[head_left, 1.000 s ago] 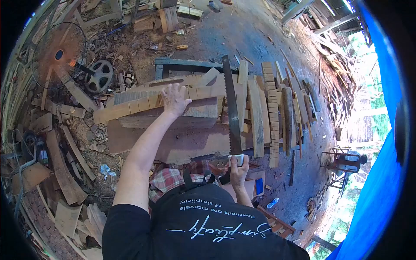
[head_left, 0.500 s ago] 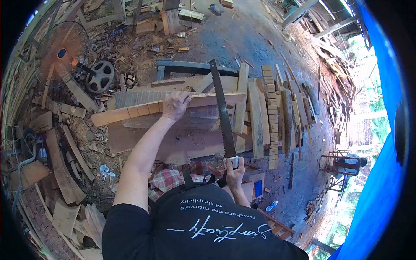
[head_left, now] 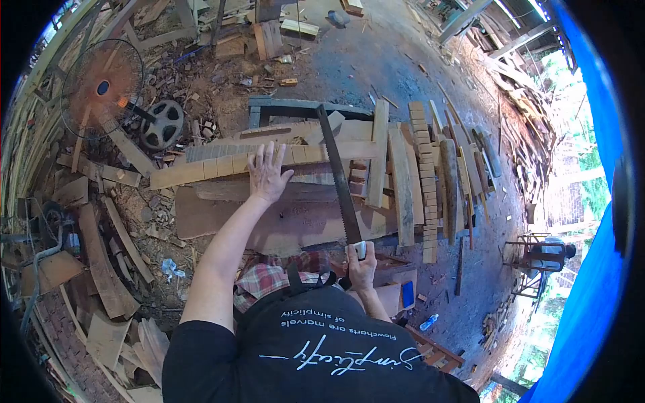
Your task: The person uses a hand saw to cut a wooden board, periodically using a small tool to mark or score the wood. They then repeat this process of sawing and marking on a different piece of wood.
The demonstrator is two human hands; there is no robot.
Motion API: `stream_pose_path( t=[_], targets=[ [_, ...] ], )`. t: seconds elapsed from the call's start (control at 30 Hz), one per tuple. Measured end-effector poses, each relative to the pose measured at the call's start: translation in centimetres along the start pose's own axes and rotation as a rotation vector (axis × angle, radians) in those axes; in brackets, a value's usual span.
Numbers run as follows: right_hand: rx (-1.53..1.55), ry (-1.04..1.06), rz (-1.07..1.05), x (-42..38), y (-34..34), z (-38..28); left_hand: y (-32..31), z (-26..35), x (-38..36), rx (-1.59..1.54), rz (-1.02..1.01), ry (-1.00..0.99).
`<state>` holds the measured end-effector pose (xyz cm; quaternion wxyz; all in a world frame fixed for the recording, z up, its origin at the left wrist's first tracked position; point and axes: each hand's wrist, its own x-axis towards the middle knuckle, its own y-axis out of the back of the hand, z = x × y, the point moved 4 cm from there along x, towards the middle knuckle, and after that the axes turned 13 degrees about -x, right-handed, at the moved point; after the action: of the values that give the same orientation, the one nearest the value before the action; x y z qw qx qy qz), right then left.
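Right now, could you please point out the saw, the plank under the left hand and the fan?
saw (head_left: 336, 178), head view, middle of the blade.
plank (head_left: 201, 169), head view, bare top face left of the hand.
fan (head_left: 102, 88), head view, hub.

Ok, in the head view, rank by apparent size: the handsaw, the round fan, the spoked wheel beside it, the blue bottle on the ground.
1. Handsaw, longest, though narrow.
2. Round fan; it covers more area than the saw, so these two are arguable.
3. Spoked wheel.
4. Blue bottle, smallest.

Probably an open-sided woodworking yard: stacked planks (head_left: 403, 174), offcuts (head_left: 101, 269), dirt floor (head_left: 363, 60).
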<state>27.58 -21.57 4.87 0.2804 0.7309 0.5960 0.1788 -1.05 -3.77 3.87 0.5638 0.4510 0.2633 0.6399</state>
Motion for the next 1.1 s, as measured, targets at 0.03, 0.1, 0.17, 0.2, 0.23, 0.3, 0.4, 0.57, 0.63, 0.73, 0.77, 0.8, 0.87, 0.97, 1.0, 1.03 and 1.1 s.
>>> stream_pose_path(
  t=[0.03, 0.1, 0.17, 0.2, 0.23, 0.3, 0.4, 0.57, 0.63, 0.73, 0.77, 0.8, 0.87, 0.97, 1.0, 1.03, 1.1],
  targets=[
    [0.028, -0.086, -0.027, 0.0, -0.2, 0.0, 0.1, 0.4, -0.7, 0.005, 0.0, -0.001],
    [0.018, -0.083, -0.047, 0.2, -0.3, -0.3, 0.0, 1.3, -2.3, 0.014, -0.084, 0.03],
    [0.009, -0.079, -0.071, 0.3, -0.5, -0.8, 0.1, 2.2, -3.6, 0.011, -0.118, 0.036],
    [-0.04, -0.053, -0.067, 0.4, -0.5, -1.3, 0.0, 2.7, -4.2, 0.008, -0.149, 0.028],
    [-0.09, -0.027, -0.062, 0.5, -0.4, -1.8, -0.1, 3.1, -4.8, 0.004, -0.179, 0.018],
    [-0.126, 0.002, -0.066, 0.6, -0.5, -1.7, -0.4, 3.4, -5.8, -0.026, -0.16, 0.012],
    [-0.117, -0.026, -0.099, 0.5, -1.1, -0.6, -0.9, 3.6, -7.7, -0.05, -0.187, -0.04],
    [-0.148, 0.012, -0.06, 0.6, -1.0, -0.9, -0.8, 2.2, -12.2, -0.127, -0.13, 0.032],
    [-0.138, 0.0, -0.075, 0.7, -1.0, -0.7, -1.1, 1.2, -13.6, -0.145, -0.127, 0.104],
    [-0.116, -0.039, -0.099, 0.6, -0.7, -1.8, -1.4, -0.5, -14.1, -0.108, -0.089, 0.282],
    [-0.105, -0.062, -0.107, 0.5, -0.5, -2.3, -1.4, -0.6, -13.9, -0.11, -0.068, 0.241],
    [-0.107, -0.065, -0.109, 0.5, -0.7, -1.7, -1.4, -0.6, -13.8, -0.112, -0.047, 0.199],
    [-0.184, -0.015, -0.064, 0.7, -0.8, -0.8, -1.7, -0.1, -13.2, -0.131, -0.121, 0.214],
    [-0.131, -0.029, -0.124, 0.3, -0.8, -1.6, -2.8, 0.3, -12.3, -0.125, -0.145, 0.189],
    [-0.142, 0.018, -0.052, 0.1, -0.4, -3.5, -3.6, 0.5, -12.1, -0.107, -0.103, 0.173],
    [-0.189, 0.076, -0.023, 0.1, -0.5, -3.4, -5.2, -0.2, -12.4, -0.137, -0.163, 0.234],
    [-0.205, 0.117, -0.005, 0.0, -1.0, -2.3, -5.1, 0.1, -12.1, -0.111, -0.189, 0.277]
  ],
)
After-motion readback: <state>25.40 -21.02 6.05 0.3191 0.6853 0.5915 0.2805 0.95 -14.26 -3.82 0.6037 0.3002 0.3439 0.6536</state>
